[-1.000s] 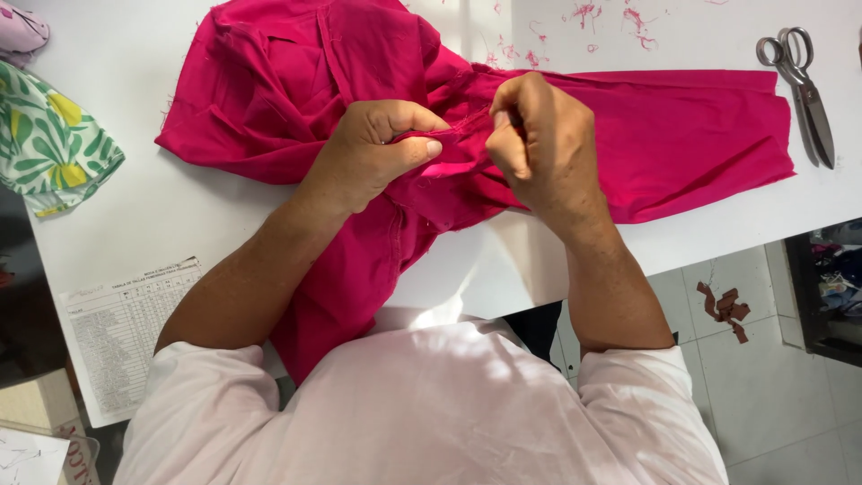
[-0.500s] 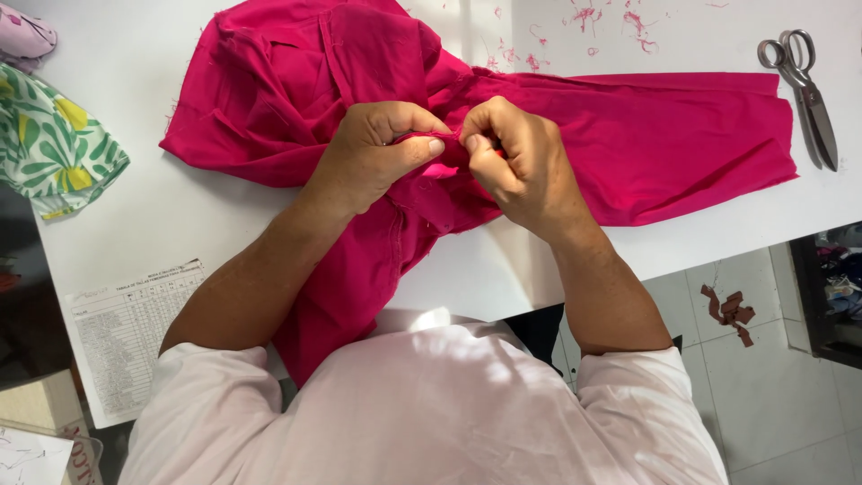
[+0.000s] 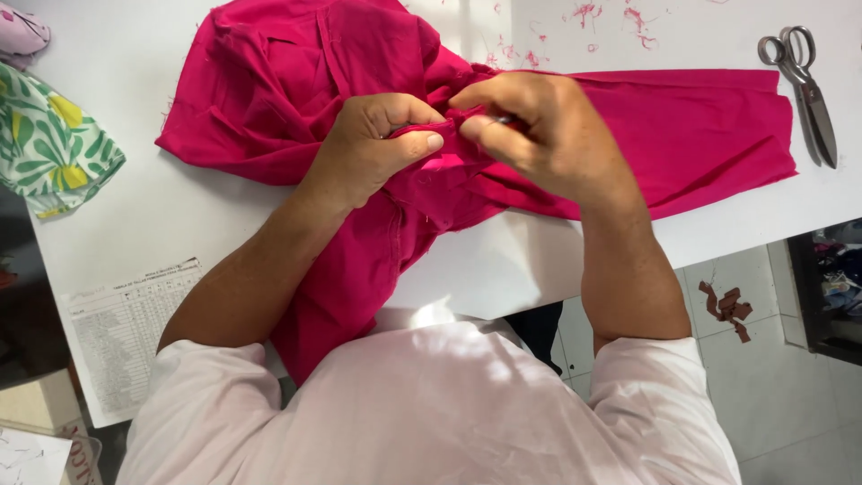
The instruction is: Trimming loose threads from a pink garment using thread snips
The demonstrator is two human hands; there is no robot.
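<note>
Now, hands: both meet at the middle of the frame, fingertips almost touching over one fold of cloth.
Left hand (image 3: 373,148): curled, thumb pressed against the forefinger, pinching a raised edge of the pink garment (image 3: 296,81).
Right hand (image 3: 539,135): fingers bunched, thumb and forefinger nipping the same edge just beside the left thumb; something small may sit between the fingertips, too small to tell.
Garment: spread across the upper middle of the frame on the white table (image 3: 162,224), one part stretching to the right, another hanging over the near edge toward the person's lap.
Step in hand: by the look of it, close work on a seam or hem, picking at or turning a short stretch held taut between the two pinches.
Next move calls for: judging from the grip, a steady left hold keeping the edge tight while the right fingertips work along it a little at a time, without tugging the cloth off the table.
Scissors (image 3: 804,81): upper right, lying apart from the garment's end, untouched.
Thread scraps (image 3: 588,13): pink bits at top, right of centre.
Printed cloth (image 3: 49,148): green and yellow, far left.
Paper sheet (image 3: 126,337): lower left, by the left forearm.
</note>
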